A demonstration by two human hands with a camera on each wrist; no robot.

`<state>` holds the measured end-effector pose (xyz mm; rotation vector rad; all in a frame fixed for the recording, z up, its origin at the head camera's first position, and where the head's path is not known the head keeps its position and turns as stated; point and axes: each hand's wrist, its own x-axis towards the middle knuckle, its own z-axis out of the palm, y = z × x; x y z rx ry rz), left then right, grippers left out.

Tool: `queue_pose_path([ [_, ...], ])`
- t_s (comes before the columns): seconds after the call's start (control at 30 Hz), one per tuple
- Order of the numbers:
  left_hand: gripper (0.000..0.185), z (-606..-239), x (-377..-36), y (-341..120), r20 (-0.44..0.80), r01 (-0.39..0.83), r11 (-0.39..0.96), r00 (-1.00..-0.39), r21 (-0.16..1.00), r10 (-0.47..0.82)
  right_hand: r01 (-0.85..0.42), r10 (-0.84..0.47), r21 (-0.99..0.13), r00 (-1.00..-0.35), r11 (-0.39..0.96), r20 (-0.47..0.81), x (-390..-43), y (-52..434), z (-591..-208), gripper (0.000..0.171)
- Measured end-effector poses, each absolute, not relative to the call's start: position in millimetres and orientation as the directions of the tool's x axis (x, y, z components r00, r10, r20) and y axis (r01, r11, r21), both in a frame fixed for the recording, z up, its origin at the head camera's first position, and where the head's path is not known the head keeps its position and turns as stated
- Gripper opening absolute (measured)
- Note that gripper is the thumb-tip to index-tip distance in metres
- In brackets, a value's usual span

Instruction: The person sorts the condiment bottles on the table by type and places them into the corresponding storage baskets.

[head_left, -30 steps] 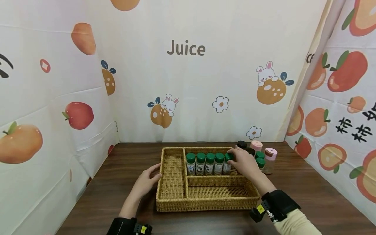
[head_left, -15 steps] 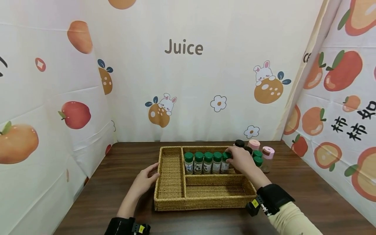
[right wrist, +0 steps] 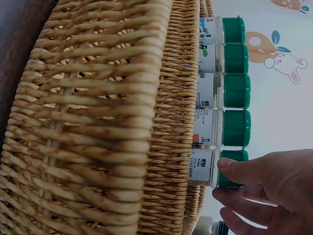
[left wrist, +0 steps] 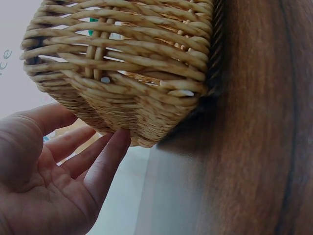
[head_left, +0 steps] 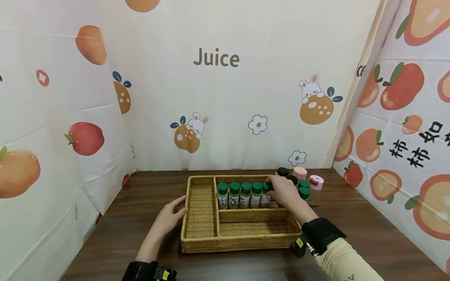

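- Resting against the left side of the wicker basket (head_left: 242,245) in the head view, your left hand (head_left: 168,216) has a wide, relaxed grip; this light touch probably steadies the basket against the other hand's work.
- In the same view, your right hand (head_left: 284,191) reaches in over the basket's right side and pinches the fifth jar (head_left: 266,200) by its green cap, likely because the cap is the part left free above the wall.
- That jar stands at the right end of a row with four green-capped jars (head_left: 245,196) in the back right compartment; the row begins at the divider (head_left: 217,218), which seems to serve as its starting edge.
- Outside, on the counter (head_left: 116,226), black-capped jars (head_left: 283,171), pink-capped jars (head_left: 316,182) and two more green ones (head_left: 304,192) bunch just right of the basket, within easy reach of that arm.
- In the left wrist view, your fingertips touch the woven wall without wrapping it, enough to brace, presumably, rather than lift.
- In the right wrist view, your grip is narrow on the cap, thumb on its near face. The labels face the near wall, perhaps for reading; the weave hides whether the jar's base touches the bottom.
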<state>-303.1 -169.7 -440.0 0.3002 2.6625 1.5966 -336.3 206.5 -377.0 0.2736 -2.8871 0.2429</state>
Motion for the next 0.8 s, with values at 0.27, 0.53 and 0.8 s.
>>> queue_pose_path([
  [0.27,0.052,-440.5,-303.1,-172.6,0.073,0.15,0.475,-0.982,0.867,0.177,-0.185,-0.154,-0.118,-0.96,0.976,0.236,-336.9,200.7,-377.1,0.031],
  [0.53,0.052,-439.7,-303.1,-174.1,0.07,0.153,0.482,-0.98,0.862,0.186,-0.189,-0.159,-0.104,-0.956,0.976,0.248,-335.7,197.8,-374.2,0.03],
  [0.8,0.052,-441.7,-302.8,-170.7,0.077,0.162,0.462,-0.977,0.872,0.197,-0.174,-0.146,-0.1,-0.961,0.98,0.235,-333.0,202.6,-375.1,0.033],
])
